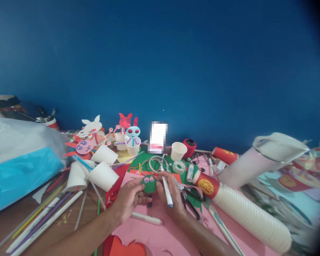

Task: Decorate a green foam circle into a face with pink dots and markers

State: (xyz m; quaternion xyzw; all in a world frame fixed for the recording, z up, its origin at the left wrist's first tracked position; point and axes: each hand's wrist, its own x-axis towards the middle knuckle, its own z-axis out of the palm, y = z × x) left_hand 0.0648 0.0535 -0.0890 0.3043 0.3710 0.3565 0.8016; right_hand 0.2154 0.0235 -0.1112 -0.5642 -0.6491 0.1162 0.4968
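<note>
A green paper face (150,187) with pink and purple eyes is pinched at its left edge by my left hand (125,201). My right hand (173,197) is closed around a white marker (167,192) with a blue end pointing down toward me, its fingers close to the face's right edge. Just beneath the face, a small dark piece (149,202) shows between the hands. Another white marker (146,218) lies on the pink paper (152,236) below them. Black-handled scissors (188,204) rest right of my right hand.
Paper-cup figures (133,137) and loose white cups (103,176) stand left. A cup stack (248,206), a tilted white pitcher (264,160) and a tape roll (179,166) are right. Pens (42,227) and a blue-white bag (21,167) lie far left; a blue wall (160,64) rises behind.
</note>
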